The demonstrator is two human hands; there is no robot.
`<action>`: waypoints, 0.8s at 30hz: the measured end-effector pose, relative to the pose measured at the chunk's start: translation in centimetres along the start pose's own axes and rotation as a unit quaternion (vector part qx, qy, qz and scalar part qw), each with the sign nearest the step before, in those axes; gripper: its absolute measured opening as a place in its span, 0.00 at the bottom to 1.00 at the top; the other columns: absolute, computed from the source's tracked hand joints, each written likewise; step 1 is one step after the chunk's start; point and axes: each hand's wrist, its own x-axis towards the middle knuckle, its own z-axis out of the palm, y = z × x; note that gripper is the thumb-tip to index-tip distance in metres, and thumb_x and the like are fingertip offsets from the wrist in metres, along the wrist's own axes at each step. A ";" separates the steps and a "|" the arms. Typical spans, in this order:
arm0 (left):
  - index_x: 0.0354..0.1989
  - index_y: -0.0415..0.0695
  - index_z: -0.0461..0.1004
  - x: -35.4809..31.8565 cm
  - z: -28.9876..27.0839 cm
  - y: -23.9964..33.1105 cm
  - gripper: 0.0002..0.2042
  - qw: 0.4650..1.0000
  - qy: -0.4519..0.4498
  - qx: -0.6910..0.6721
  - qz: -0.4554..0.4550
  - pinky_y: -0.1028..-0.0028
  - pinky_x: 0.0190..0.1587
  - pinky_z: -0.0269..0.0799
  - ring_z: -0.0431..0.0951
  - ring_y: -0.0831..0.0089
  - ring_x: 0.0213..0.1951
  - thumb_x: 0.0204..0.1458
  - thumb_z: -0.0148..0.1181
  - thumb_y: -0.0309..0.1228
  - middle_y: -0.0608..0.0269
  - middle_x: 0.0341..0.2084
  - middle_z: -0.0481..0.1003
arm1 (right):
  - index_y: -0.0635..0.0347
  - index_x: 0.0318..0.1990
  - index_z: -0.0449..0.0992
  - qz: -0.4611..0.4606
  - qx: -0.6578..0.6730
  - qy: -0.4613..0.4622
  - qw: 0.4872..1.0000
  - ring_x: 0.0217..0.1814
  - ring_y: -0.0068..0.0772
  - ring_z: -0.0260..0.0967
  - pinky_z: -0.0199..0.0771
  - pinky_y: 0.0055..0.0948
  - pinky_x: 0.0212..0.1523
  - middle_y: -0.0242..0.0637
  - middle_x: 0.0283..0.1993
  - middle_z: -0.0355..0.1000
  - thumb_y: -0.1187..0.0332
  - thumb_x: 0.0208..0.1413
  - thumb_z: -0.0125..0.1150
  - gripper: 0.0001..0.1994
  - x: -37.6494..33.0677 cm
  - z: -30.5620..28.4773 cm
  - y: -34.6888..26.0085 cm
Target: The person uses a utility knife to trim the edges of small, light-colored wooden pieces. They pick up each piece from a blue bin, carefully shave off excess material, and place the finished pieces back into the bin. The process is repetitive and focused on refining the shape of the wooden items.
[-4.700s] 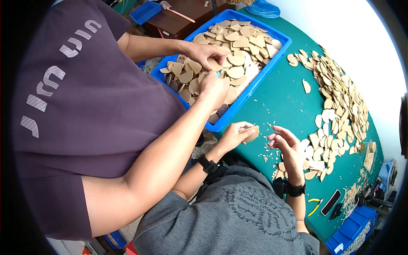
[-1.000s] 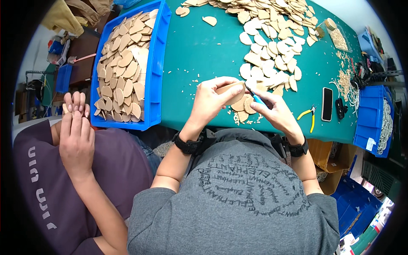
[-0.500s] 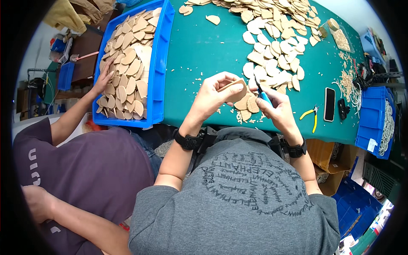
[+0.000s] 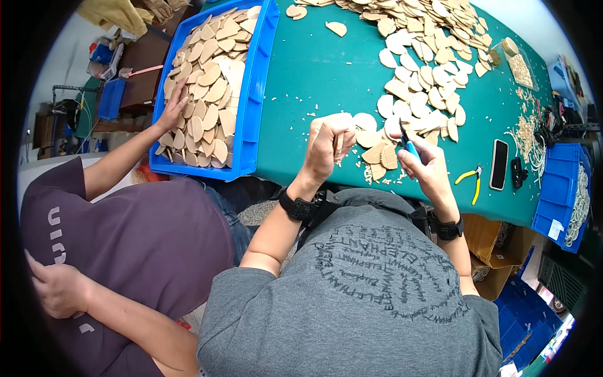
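My left hand (image 4: 329, 148) is closed, its knuckles up, above the near edge of the green table. Between its curled fingers a thin brown strip shows, the edge of a half-round wooden piece (image 4: 339, 141) that is otherwise hidden. In my right hand (image 4: 427, 163) is a pair of blue-handled pliers (image 4: 411, 149), dark jaws pointing up and away from me. The two hands are apart. Between and below them lie several wooden pieces (image 4: 375, 154) with small chips around them.
A large heap of wooden pieces (image 4: 427, 81) covers the far middle. Yellow-handled pliers (image 4: 475, 183), a phone (image 4: 499, 164) and a blue bin (image 4: 558, 191) are to the right. At left stands a blue crate (image 4: 254, 125) full of pieces, a co-worker's hand (image 4: 172, 113) on them.
My left hand has turned over, so the wooden piece's flat face no longer shows. The gap between my hands is wider, and the whole view has shifted slightly.
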 end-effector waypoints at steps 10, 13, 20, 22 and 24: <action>0.09 0.46 0.53 -0.2 -0.6 0.6 0.24 0.990 -0.041 -0.135 -0.002 0.78 0.14 0.46 0.50 0.78 0.13 0.57 0.31 0.43 0.68 0.06 0.51 | 0.64 0.51 0.71 0.003 0.000 -0.001 1.000 0.26 0.09 0.51 0.50 0.14 0.27 0.18 0.24 0.58 0.71 0.54 0.57 0.17 0.1 0.4 0.5; 0.09 0.47 0.53 -0.5 -0.6 0.7 0.24 0.986 -0.049 -0.151 0.043 0.77 0.14 0.46 0.50 0.77 0.13 0.56 0.32 0.44 0.68 0.07 0.52 | 0.65 0.51 0.71 0.002 0.004 -0.003 1.000 0.27 0.09 0.52 0.50 0.14 0.27 0.18 0.24 0.58 0.72 0.54 0.57 0.17 0.1 0.5 0.5; 0.10 0.49 0.52 -0.5 -2.7 1.7 0.20 0.988 0.005 -0.105 0.117 0.78 0.13 0.46 0.50 0.78 0.12 0.56 0.35 0.36 0.69 0.08 0.52 | 0.63 0.52 0.71 0.011 -0.008 -0.005 1.000 0.27 0.09 0.51 0.50 0.14 0.27 0.18 0.24 0.58 0.70 0.54 0.58 0.17 0.3 0.2 0.4; 0.12 0.48 0.53 -0.4 -5.0 2.5 0.21 0.983 0.087 -0.128 0.099 0.80 0.12 0.43 0.50 0.80 0.11 0.59 0.36 0.40 0.70 0.09 0.52 | 0.60 0.52 0.71 0.006 -0.017 0.013 1.000 0.24 0.09 0.52 0.49 0.13 0.24 0.18 0.23 0.58 0.68 0.55 0.58 0.17 0.3 -0.4 0.9; 0.11 0.50 0.51 -0.7 -7.4 3.9 0.21 0.974 0.188 -0.064 0.108 0.80 0.11 0.43 0.50 0.80 0.11 0.59 0.37 0.38 0.70 0.08 0.52 | 0.58 0.52 0.72 0.013 -0.013 0.027 0.999 0.22 0.08 0.51 0.49 0.13 0.21 0.18 0.22 0.59 0.67 0.55 0.58 0.17 0.1 -1.2 1.6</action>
